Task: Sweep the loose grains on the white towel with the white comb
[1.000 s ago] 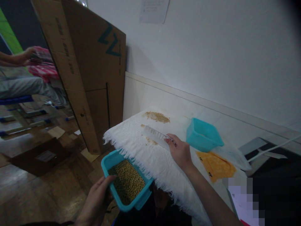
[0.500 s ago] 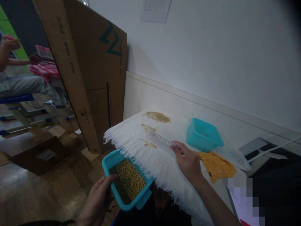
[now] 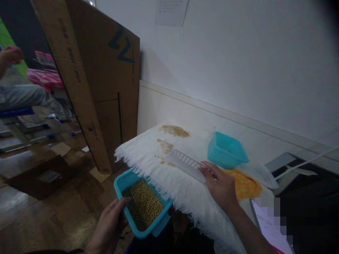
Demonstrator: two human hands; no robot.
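My left hand [image 3: 111, 218] grips the near-left rim of a turquoise plastic tub [image 3: 169, 208], thumb over the edge. Yellow soybeans [image 3: 145, 201] fill much of its bottom, with a darker green patch along the left side. The tub is held just below the fringed edge of a white cloth [image 3: 148, 155]. My right hand [image 3: 219, 183] is closed on the end of a long, pale plastic piece with a row of slots or ridges [image 3: 185, 162], tilted over the cloth. Its far end is by small piles of beans [image 3: 166, 146]; a larger bean pile [image 3: 176, 131] lies farther back.
A second turquoise tub [image 3: 225, 151] stands at the right, beside an orange cloth [image 3: 246, 183] and a clear plastic bag or lid [image 3: 261, 174]. A tall cardboard box [image 3: 106, 81] rises at the left. Beyond it, another person's leg [image 3: 29, 95] shows.
The slotted piece has turned so more of its ridged face shows, and my right hand has shifted slightly right and down. The left hand and its tub stay nearly still.
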